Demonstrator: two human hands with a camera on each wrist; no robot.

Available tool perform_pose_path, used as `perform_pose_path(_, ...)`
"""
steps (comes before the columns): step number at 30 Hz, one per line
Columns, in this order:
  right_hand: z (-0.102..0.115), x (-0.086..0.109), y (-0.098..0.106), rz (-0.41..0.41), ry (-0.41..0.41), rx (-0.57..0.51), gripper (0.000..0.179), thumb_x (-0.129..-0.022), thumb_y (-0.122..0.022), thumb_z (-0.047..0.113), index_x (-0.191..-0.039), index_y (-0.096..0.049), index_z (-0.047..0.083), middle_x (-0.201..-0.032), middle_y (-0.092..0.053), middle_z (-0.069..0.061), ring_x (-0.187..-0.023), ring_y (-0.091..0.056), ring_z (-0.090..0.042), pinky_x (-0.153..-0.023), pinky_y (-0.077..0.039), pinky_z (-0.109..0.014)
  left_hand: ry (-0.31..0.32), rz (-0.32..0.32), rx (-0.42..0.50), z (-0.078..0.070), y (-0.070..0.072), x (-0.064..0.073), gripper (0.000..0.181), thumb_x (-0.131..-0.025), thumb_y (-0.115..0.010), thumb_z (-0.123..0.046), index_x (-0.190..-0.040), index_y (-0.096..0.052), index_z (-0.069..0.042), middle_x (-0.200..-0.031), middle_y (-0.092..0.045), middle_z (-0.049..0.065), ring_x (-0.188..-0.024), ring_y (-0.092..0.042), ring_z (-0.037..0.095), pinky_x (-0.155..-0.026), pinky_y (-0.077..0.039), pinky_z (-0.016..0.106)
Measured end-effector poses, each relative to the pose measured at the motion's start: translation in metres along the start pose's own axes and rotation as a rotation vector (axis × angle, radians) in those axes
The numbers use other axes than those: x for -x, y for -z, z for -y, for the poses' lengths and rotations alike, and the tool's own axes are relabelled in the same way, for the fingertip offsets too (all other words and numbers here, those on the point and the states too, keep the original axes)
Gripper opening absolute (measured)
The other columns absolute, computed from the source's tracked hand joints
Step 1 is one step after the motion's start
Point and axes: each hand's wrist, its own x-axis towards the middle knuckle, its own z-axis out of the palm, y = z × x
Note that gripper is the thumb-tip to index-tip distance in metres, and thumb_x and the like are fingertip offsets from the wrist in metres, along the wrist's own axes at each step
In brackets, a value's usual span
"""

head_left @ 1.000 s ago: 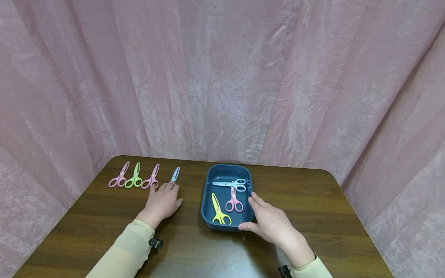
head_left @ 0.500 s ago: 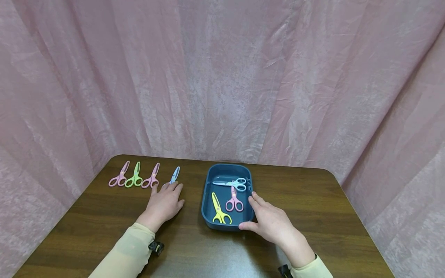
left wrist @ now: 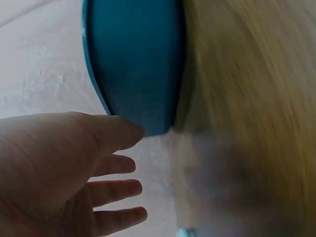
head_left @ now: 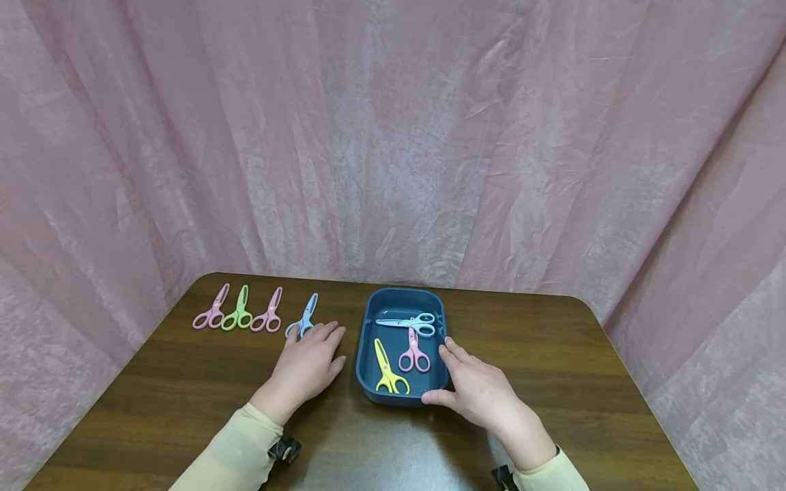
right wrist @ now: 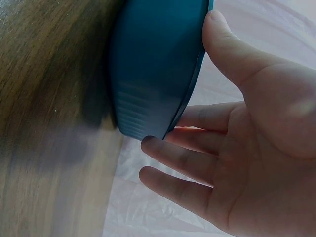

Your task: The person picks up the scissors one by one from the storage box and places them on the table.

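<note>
Only the head view shows inside the tray point(head_left: 393, 400): light blue scissors point(head_left: 408, 324) lie across the blades of small pink scissors point(head_left: 413, 349), with yellow scissors point(head_left: 385, 369) near the front left corner. The wrist views show just the tray's outer walls. The right wrist view adds a ribbed patch on one wall and the inner side of the right hand point(head_left: 482, 399), its thumb against the rim. The left wrist view shows the left hand point(head_left: 303, 372) with its fingers straight, spread and holding nothing.

The tray sits against the right hand's extended fingers, along its right side and near corner; the left hand is just left of it, apart. Blue scissors point(head_left: 306, 317) lie on the table point(head_left: 522, 341) just beyond the left fingertips, which partly cover the handles; contact cannot be told. Further left, pink point(head_left: 271, 312), green point(head_left: 241, 310) and pink scissors point(head_left: 217, 308) stand in a row.
</note>
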Motion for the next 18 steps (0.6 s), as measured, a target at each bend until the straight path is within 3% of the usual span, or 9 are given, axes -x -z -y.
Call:
perform_pose_path(8, 0.0, 0.001, 0.0, -0.007, 0.003, 0.002, 0.097, -0.088, -0.088, 0.06, -0.156, -0.058, -0.002, -0.168, -0.049, -0.021, -0.143, -0.059, -0.045, -0.109, -0.053, -0.063, -0.073, -0.058, 0.025, -0.024, 0.012, 0.001, 0.053, -0.099, -0.083, -0.024, -0.146, -0.069, -0.006, -0.149, -0.067, 0.017, -0.138, -0.063, 0.039, -0.117, -0.038, 0.074)
perform_pose_path(14, 0.001, 0.001, 0.0, -0.004, 0.008, 0.002, 0.096, -0.089, -0.088, 0.06, -0.156, -0.058, -0.002, -0.168, -0.049, -0.021, -0.142, -0.06, -0.045, -0.109, -0.053, -0.063, -0.11, -0.106, -0.003, -0.033, 0.018, 0.001, 0.048, -0.097, -0.078, -0.011, -0.144, -0.07, -0.006, -0.147, -0.068, 0.016, -0.136, -0.065, 0.037, -0.116, -0.038, 0.074)
perform_pose_path(18, 0.001, 0.002, 0.001, -0.004, 0.005, -0.002, 0.096, -0.089, -0.088, 0.06, -0.156, -0.058, -0.003, -0.168, -0.049, -0.022, -0.142, -0.06, -0.047, -0.11, -0.052, -0.063, -0.134, -0.145, -0.012, -0.038, 0.022, 0.0, 0.048, -0.097, -0.079, -0.01, -0.144, -0.071, -0.006, -0.146, -0.069, 0.015, -0.134, -0.066, 0.036, -0.115, -0.04, 0.073)
